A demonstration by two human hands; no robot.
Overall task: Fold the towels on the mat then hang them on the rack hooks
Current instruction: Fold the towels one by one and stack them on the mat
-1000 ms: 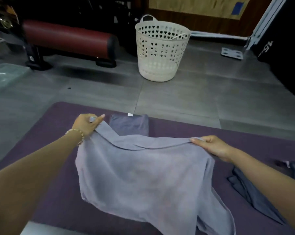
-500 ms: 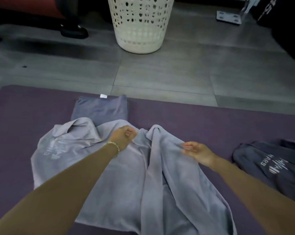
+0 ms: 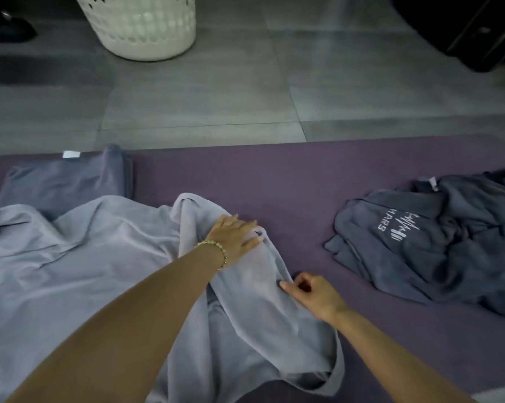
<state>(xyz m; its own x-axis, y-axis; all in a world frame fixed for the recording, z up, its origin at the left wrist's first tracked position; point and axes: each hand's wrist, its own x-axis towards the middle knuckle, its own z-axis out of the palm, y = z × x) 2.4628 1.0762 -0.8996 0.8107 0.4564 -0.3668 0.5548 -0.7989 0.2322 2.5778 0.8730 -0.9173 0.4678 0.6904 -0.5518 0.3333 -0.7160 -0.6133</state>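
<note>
A large light grey towel (image 3: 94, 274) lies rumpled across the purple mat (image 3: 274, 175). My left hand (image 3: 234, 238), with a bead bracelet at the wrist, presses flat with straight fingers on the towel's right part. Just below it, my right hand (image 3: 309, 292) pinches the towel's right edge between thumb and curled fingers. A folded blue-grey towel (image 3: 68, 184) sits at the mat's far left edge, partly under the light one. A dark blue towel (image 3: 431, 245) with white lettering lies crumpled at the right. No rack is in view.
A white perforated laundry basket (image 3: 146, 30) stands on the grey tiled floor (image 3: 245, 91) beyond the mat. Dark equipment (image 3: 472, 30) fills the top right corner. A dark foot of some gear (image 3: 7, 30) sits at the top left.
The towel has gone from held up in the air to lying on the mat. Both hands shifted right, onto its right edge. The camera tilted down and to the right.
</note>
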